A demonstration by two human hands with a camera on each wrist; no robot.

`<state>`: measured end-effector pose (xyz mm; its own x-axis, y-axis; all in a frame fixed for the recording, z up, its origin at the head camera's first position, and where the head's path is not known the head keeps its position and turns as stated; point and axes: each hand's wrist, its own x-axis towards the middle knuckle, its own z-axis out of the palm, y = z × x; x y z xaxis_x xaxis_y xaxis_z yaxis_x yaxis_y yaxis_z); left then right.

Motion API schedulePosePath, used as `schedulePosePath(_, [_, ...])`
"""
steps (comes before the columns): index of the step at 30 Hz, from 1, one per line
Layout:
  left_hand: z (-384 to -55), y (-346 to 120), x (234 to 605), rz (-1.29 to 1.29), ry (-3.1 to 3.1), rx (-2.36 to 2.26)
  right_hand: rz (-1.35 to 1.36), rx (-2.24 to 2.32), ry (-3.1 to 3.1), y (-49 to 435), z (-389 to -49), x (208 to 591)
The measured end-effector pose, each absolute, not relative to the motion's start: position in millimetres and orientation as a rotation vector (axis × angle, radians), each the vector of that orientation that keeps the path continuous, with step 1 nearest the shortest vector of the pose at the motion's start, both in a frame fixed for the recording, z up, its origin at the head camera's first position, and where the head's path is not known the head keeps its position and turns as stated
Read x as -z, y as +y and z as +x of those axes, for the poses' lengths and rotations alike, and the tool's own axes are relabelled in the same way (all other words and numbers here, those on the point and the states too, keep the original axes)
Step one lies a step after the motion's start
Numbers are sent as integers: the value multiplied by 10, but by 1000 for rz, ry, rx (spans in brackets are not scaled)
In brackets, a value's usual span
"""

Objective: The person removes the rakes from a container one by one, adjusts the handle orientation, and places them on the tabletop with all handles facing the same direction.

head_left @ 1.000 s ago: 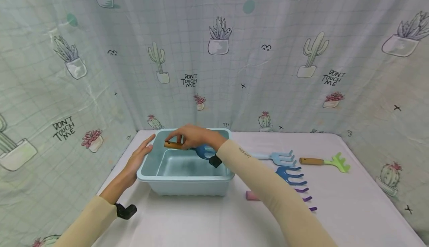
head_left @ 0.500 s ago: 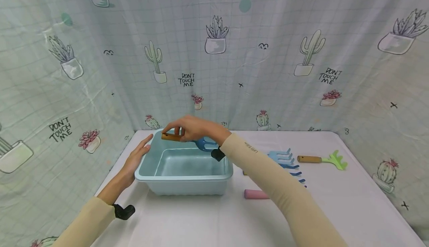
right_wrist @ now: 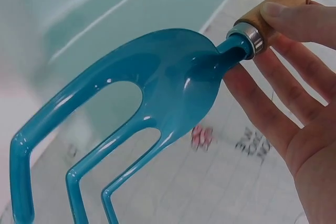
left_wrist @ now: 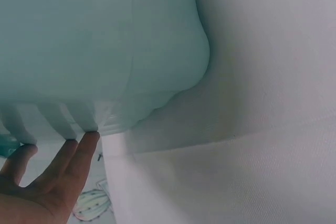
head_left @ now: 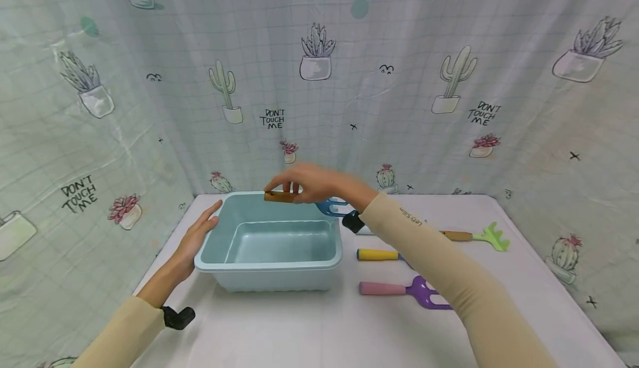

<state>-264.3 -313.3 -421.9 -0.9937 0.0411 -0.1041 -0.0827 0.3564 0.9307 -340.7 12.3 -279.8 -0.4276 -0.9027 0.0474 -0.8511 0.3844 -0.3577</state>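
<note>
My right hand (head_left: 319,184) pinches the wooden handle (right_wrist: 281,9) of a blue three-pronged hand rake (right_wrist: 173,72) between thumb and fingers. It is above the back right part of a light blue plastic basin (head_left: 269,266), with the prongs pointing right in the head view. At the basin's left side, my left hand (head_left: 194,240) lies with extended fingers. Its fingertips (left_wrist: 90,140) meet the outer wall in the left wrist view. The basin's visible inside holds nothing.
Right of the basin lie a purple rake with a pink handle (head_left: 381,288), one with a yellow handle (head_left: 376,255) and a green rake (head_left: 491,237) with a wooden handle. My right sleeve (head_left: 444,268) partly hides them. A cactus-print curtain (head_left: 354,101) surrounds the white table (head_left: 279,329).
My right hand has risen out of the basin with the blue rake and moved right. My left hand stays at the basin's side. More of the yellow and pink handles now shows.
</note>
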Motion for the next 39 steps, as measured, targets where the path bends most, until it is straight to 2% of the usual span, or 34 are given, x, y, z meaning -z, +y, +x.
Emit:
schedulePosePath(18, [-2638,-3148,4224,-27,2519,-1700,-1378,352,2643,1280,-3304,2826])
schedulePosePath(39, [-2679,-3171,4285,11,2529,-1703,-1049,417,2678,2579,-3043,3370])
